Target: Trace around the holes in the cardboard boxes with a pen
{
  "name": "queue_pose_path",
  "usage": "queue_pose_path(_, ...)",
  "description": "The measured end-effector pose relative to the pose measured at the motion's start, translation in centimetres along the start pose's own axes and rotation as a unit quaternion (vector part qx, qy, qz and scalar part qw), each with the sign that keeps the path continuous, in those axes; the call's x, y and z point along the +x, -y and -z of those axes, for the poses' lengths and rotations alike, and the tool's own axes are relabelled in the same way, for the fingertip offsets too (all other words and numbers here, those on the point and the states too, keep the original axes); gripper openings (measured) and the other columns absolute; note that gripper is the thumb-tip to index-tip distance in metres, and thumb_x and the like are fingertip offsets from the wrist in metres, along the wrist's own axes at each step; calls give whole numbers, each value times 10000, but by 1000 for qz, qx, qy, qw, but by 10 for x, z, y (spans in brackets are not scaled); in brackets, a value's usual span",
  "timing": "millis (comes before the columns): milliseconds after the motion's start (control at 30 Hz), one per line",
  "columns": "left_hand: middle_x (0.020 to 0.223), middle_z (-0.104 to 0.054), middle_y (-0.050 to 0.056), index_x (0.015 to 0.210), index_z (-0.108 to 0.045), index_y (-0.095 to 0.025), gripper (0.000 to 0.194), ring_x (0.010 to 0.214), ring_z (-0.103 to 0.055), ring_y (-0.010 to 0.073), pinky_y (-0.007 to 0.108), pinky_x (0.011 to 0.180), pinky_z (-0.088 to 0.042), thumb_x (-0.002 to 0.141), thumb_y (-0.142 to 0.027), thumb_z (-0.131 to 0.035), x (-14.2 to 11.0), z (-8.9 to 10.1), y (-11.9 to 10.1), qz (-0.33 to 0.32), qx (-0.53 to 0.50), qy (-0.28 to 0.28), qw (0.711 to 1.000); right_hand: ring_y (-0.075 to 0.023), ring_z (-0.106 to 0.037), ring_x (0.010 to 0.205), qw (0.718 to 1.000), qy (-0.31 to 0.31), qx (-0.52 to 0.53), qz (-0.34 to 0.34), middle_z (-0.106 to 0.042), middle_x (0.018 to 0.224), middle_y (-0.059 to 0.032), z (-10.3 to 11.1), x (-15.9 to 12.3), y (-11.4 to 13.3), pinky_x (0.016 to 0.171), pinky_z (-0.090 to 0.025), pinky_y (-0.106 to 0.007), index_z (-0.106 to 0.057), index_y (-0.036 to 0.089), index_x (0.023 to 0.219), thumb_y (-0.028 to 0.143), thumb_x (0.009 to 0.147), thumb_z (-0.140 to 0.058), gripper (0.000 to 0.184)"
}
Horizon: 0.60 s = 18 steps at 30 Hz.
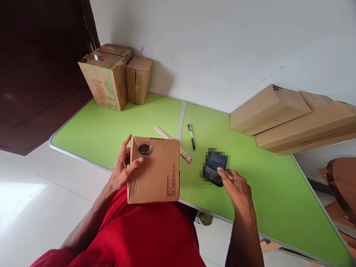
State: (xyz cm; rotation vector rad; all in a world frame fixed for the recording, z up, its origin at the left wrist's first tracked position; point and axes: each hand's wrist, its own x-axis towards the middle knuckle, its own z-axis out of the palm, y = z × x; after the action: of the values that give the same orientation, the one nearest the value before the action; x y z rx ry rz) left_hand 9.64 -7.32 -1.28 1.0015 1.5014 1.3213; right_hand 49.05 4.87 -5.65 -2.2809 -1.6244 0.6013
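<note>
My left hand [124,168] grips a small brown cardboard box [157,178] by its left side, thumb on the top face and the other fingers partly hidden behind the edge. Near the thumb, the face has an oval hole [144,150] with dark scribbled lines around it. Small print runs along the box's right side. Over the table to the right, my right hand [236,185] pinches a flat black phone-like object [217,167], its left part blurred by pixelation. Partly behind the box lies a pink watch strap [185,155]. A pen [191,137] lies beyond it.
The green folding table [164,111] has a metal edge and a centre seam. Several cardboard boxes stand at the back left, including a printed carton [102,81]. More long cartons [269,111] lie at the right against the wall. A brown stool [343,185] stands beyond the table's right edge.
</note>
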Motion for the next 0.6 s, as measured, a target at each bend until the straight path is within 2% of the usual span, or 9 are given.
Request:
queue_pose_path(100, 1353, -744, 149, 1806, -319, -298, 1130, 1230, -742, 376, 564, 1038, -613, 894, -744, -816, 0, 0, -4, -11, 1, -14, 1000, -511, -770, 1221, 1000, 4, -14, -7, -826, 1235, -315, 8, -5, 9, 1105, -572, -602, -807, 75, 1275, 643, 870, -491, 765)
queue_pose_path(200, 1330, -747, 140, 1791, -359, -315, 1085, 1191, -747, 370, 548, 995, -615, 896, -723, -817, 2, -1, -7, -23, 10, -40, 999, -562, -645, 1449, 999, -32, -13, 14, -703, 1480, -403, 17, -24, 27, 1252, -472, -667, -684, -63, 1485, 692, 867, -479, 997)
queue_pose_path(267, 1326, -752, 138, 1798, -353, -324, 1097, 1191, -741, 371, 546, 986, -609, 889, -723, -820, 4, -3, -8, -30, 19, -62, 997, -552, -648, 1449, 997, -33, 51, 51, -630, 1613, -365, 19, -47, 49, 1238, -493, -694, -618, 4, 1598, 807, 868, -521, 1089)
queue_pose_path(333, 1332, -752, 141, 1806, -340, -317, 1128, 1211, -730, 375, 550, 999, -603, 879, -737, -825, 6, -7, -9, -37, 19, -79, 996, -516, -719, 1361, 981, 35, 162, 96, -606, 1689, -277, 13, -76, 78, 1150, -573, -701, -587, 166, 1667, 927, 824, -630, 1137)
queue_pose_path(400, 1352, -738, 150, 1817, -312, -305, 1151, 1236, -722, 381, 551, 1010, -601, 889, -767, -813, 6, -13, -13, -44, 7, -93, 995, -505, -631, 1512, 948, 141, 243, 149, -524, 1787, -219, -3, -101, 107, 1207, -554, -689, -524, 248, 1728, 937, 784, -756, 1191)
queue_pose_path(433, 1383, -728, 157, 1828, -284, -305, 1160, 1256, -718, 385, 554, 1026, -598, 904, -781, -800, 5, -16, -15, -53, 0, -93, 994, -489, -586, 1571, 930, 178, 279, 158, -514, 1803, -190, -13, -109, 120, 1240, -542, -669, -523, 277, 1727, 906, 795, -802, 1158)
queue_pose_path(500, 1466, -703, 169, 1843, -248, -308, 1128, 1327, -699, 395, 577, 1106, -572, 960, -814, -733, 0, -21, -20, -87, -12, -76, 993, -456, -603, 1567, 887, 226, 373, 153, -616, 1725, -163, -35, -114, 138, 1248, -559, -622, -601, 293, 1644, 852, 847, -824, 1000)
queue_pose_path(600, 1573, -670, 167, 1843, -277, -328, 1027, 1397, -677, 409, 608, 1191, -540, 1026, -869, -586, -9, -25, -27, -119, -49, -35, 991, -441, -738, 1394, 800, 300, 506, 123, -787, 1503, -154, -61, -103, 147, 1151, -635, -596, -713, 278, 1472, 855, 887, -793, 826)
